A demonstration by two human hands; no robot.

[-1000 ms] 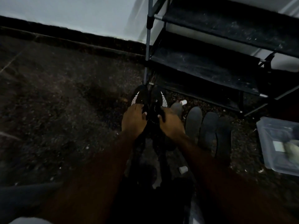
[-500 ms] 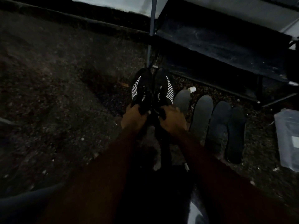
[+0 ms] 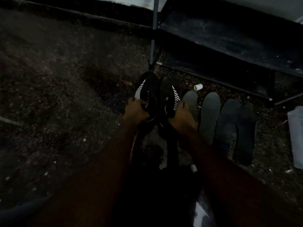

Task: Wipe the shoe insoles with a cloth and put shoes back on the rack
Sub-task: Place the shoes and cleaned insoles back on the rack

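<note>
a: what moved?
b: my left hand [image 3: 136, 112] and right hand [image 3: 182, 117] slid back along the pair of black fabric shoes with white striped sides [image 3: 148, 91]. a second ago my palms lay over the tops; now my fingers curl round the outer sides, stripes uncovered.

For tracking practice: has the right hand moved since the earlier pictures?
Yes. The right hand has drawn back slightly toward the person, away from the white cap.
</note>
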